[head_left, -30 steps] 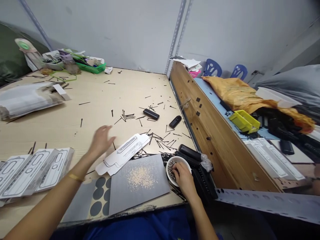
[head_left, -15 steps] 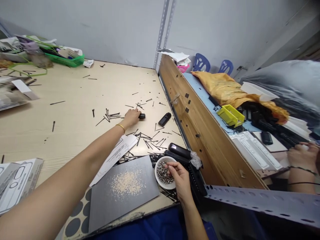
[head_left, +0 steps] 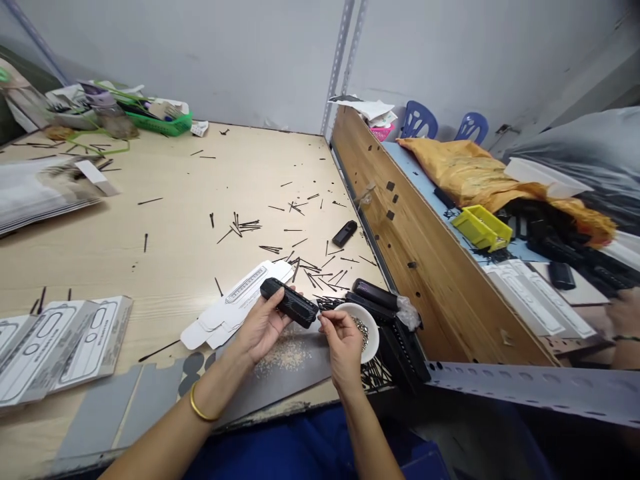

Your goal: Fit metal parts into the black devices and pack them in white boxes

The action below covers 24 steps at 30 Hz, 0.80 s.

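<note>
My left hand [head_left: 265, 328] is wrapped round a black oblong plastic case [head_left: 289, 303], held above the grey board [head_left: 295, 370]. At the case's right end, the fingers of my right hand [head_left: 343, 343] are pinched together; whatever lies between the fingertips is too small to make out. Just behind my right hand stands a white bowl [head_left: 371, 337] of small shiny metal pieces [head_left: 361, 333]. Small pale beige bits [head_left: 285, 353] are scattered over the board beneath both hands.
Thin black sticks [head_left: 313, 270] litter the tabletop. Another black case [head_left: 345, 233] lies near the wooden divider [head_left: 430, 247]. Printed white boxes [head_left: 85, 340] sit at left, and a flattened carton [head_left: 235, 300] lies beyond my left hand. A co-worker's hand [head_left: 625, 320] shows past the divider.
My left hand has come back from the far table with the black case in it. My right hand has moved out of the bowl, left to the case's end. The view has shifted slightly.
</note>
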Available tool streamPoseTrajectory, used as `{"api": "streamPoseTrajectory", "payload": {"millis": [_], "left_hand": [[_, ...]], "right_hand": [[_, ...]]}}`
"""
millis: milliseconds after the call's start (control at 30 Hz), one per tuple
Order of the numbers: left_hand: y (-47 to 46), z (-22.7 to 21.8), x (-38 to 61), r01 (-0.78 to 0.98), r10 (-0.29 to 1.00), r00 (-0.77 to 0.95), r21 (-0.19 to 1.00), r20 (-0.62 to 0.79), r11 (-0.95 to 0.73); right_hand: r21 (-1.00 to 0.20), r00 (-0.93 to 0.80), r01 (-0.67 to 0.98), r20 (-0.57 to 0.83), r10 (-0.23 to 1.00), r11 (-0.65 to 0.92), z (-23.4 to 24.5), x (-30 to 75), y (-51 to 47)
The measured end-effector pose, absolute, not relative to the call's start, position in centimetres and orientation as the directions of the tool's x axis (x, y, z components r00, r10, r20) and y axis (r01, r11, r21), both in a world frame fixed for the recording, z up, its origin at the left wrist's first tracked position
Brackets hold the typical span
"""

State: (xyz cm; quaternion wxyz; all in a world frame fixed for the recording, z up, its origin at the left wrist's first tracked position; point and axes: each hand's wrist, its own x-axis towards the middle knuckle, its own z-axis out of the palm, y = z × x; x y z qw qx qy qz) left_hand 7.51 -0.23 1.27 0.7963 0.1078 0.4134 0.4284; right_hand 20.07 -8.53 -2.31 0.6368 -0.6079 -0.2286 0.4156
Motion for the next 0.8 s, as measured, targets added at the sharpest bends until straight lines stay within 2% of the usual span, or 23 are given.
{"api": "streamPoseTrajectory", "payload": {"millis": [133, 267, 333, 400, 533, 700, 800], "left_hand": [[-0.7, 0.8, 7.3, -0.656, 0.737, 0.266, 0.443, -0.622, 0.611], [-1.2, 0.8, 7.1, -0.659, 0.748, 0.263, 0.453, -0.609, 0.601], [-1.3, 0.8, 7.0, -0.656, 0.755, 0.267, 0.462, -0.599, 0.597], [-1.3, 0.8, 7.0, -0.652, 0.758, 0.261, 0.469, -0.598, 0.595], [-1.4, 0.7, 7.1, -0.647, 0.772, 0.241, 0.495, -0.589, 0.58], [-2.0, 0.5, 7.2, -0.659, 0.768, 0.239, 0.481, -0.594, 0.578], [-2.3, 0.5, 7.0, -0.671, 0.754, 0.24, 0.457, -0.612, 0.584]], "right_hand": [[-0.998, 0.577, -0.032, -0.056, 0.815, -0.046, -2.0, 18.7, -9.0], [-0.968, 0.562, 0.249, 0.169, 0.81, 0.029, -2.1, 18.4, -9.4], [-0.942, 0.542, 0.332, 0.242, 0.805, 0.059, -2.2, 18.5, -9.4], [-0.939, 0.526, 0.339, 0.242, 0.815, 0.06, -2.2, 18.7, -9.3], [-0.978, 0.528, 0.211, 0.112, 0.842, -0.002, -2.5, 18.8, -9.1], [-0.956, 0.581, 0.291, 0.214, 0.785, 0.046, -2.7, 18.2, -9.0], [-0.965, 0.565, 0.258, 0.193, 0.802, 0.051, -2.4, 17.9, -9.2]]}}
